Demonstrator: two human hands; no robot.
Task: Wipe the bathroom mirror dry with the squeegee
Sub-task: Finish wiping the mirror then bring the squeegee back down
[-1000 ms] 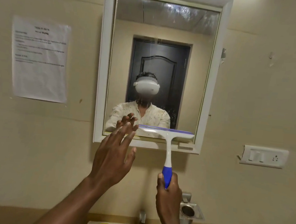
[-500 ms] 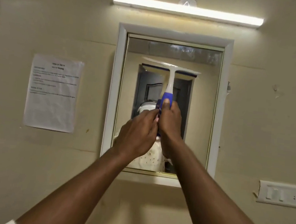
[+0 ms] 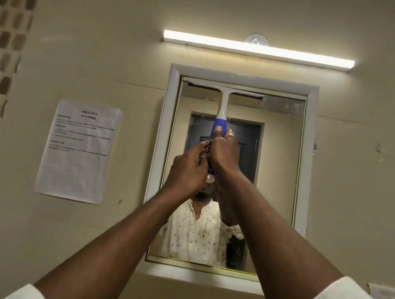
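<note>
Head camera view, looking up at a bathroom mirror (image 3: 273,180) in a white frame on a cream wall. Both bare hands are raised together in front of the glass, clamped on the blue lower end of a squeegee (image 3: 222,108). The right hand (image 3: 224,152) wraps the handle with its thumb pressed up along the blue grip; the left hand (image 3: 188,170) closes in just beside it, fingers touching the same handle from the left. The squeegee stands upright, its white neck rising to a wide blade that lies level against the glass right under the top edge of the frame, covering the left and middle of the mirror's width. The strip of glass at the upper right, beside the blade's end, looks cloudy or streaked. The rest of the glass reflects a dark door and the person's patterned shirt; whether it is wet cannot be told. Judging from this, a downward stroke on the left side is only about to begin, with the right-hand strip left to wipe afterwards. A tube light (image 3: 259,50) glows above the mirror, and a printed paper sheet (image 3: 78,152) is stuck to the wall at the left
</note>
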